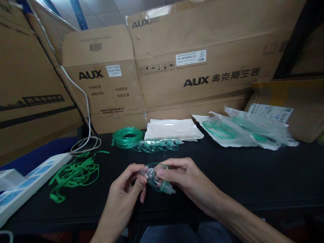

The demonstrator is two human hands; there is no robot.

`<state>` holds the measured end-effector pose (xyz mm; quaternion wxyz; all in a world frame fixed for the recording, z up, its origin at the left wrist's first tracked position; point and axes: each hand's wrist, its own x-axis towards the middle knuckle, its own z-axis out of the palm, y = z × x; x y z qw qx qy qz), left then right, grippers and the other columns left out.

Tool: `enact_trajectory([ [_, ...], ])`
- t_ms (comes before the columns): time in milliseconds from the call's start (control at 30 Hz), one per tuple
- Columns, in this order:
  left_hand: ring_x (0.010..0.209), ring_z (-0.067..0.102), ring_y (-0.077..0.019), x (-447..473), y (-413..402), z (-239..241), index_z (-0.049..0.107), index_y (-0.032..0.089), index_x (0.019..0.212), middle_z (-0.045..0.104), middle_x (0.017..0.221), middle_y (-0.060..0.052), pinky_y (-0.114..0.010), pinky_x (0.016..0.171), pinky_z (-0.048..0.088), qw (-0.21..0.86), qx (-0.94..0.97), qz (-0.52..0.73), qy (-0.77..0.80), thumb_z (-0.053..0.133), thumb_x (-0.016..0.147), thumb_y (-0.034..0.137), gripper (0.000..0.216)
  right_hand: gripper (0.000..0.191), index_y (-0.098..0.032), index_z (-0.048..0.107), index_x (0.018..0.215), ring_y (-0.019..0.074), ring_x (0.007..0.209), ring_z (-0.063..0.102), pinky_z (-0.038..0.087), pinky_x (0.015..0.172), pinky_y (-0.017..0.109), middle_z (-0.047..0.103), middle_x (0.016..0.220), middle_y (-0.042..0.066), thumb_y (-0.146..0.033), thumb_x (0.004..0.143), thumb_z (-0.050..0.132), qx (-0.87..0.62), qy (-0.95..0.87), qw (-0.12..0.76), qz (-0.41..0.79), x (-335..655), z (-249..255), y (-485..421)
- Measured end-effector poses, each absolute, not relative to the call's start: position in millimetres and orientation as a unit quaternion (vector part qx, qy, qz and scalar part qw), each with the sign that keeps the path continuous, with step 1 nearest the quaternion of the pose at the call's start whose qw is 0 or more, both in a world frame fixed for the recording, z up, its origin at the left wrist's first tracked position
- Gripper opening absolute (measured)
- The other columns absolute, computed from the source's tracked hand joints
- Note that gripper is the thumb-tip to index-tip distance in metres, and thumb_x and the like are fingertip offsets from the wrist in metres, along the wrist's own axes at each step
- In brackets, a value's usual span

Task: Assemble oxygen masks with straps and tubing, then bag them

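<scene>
Both my hands grip a clear green-tinted oxygen mask (156, 182) above the front part of the black table. My left hand (129, 189) pinches the mask's left edge, beside a small pale clip. On the other side, my right hand (181, 173) has its thumb pressed on the mask's upper right part. The mask's whitish connector (169, 188) points down to the right. Behind my hands lie a row of similar masks (158, 145), a coil of green tubing (128, 135) and a stack of flat white pouches (173, 129).
A tangle of green elastic straps (78, 172) lies at the left beside a white power strip (32, 184). Packed pouches with green tubing (243, 130) rest at the back right. Large cardboard boxes (197, 67) wall off the rear of the black table (240, 179).
</scene>
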<state>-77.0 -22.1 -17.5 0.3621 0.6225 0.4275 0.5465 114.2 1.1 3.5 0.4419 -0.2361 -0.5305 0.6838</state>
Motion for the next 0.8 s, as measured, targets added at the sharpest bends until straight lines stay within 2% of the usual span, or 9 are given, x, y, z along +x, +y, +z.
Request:
enact_trajectory([
  [200,0.05,0.049,-0.0086,-75.7,-22.4,-18.1,0.062,0.015,0.083,0.05,0.064,0.004,-0.02,0.05,0.043,0.347,0.637,0.526,0.443,0.062,0.093,0.045,0.031,0.031,-0.013,0.081,0.092,0.0131,0.071,0.056,0.04,0.064,0.025,0.072,0.082,0.006,-0.04,0.076,0.082,-0.252,-0.529,0.446,0.676,114.6,1.5,4.1],
  [400,0.049,0.048,-0.0073,-75.6,-23.0,-15.8,0.063,0.015,0.08,0.049,0.063,0.004,-0.018,0.047,0.041,0.374,0.631,0.517,0.441,0.063,0.092,0.047,0.034,0.033,-0.011,0.079,0.079,0.0094,0.058,0.046,0.034,0.052,0.023,0.065,0.067,0.002,-0.044,0.074,0.082,-0.266,-0.543,0.442,0.662,114.4,2.7,5.5],
  [633,0.05,0.045,-0.005,-78.2,-23.3,-14.5,0.067,0.014,0.084,0.052,0.076,0.002,-0.016,0.042,0.039,0.415,0.611,0.497,0.455,0.066,0.089,0.048,0.035,0.035,-0.011,0.078,0.083,0.0096,0.06,0.047,0.033,0.052,0.022,0.065,0.069,0.002,-0.044,0.074,0.083,-0.288,-0.545,0.433,0.657,116.0,-0.3,7.0],
  [800,0.047,0.039,-0.0022,-79.5,-23.3,-14.8,0.068,0.014,0.081,0.051,0.077,0.002,-0.013,0.04,0.034,0.417,0.618,0.486,0.455,0.066,0.09,0.048,0.035,0.033,-0.011,0.079,0.083,0.0081,0.059,0.047,0.032,0.053,0.021,0.064,0.067,0.001,-0.042,0.074,0.083,-0.292,-0.545,0.429,0.659,117.3,2.5,5.9],
])
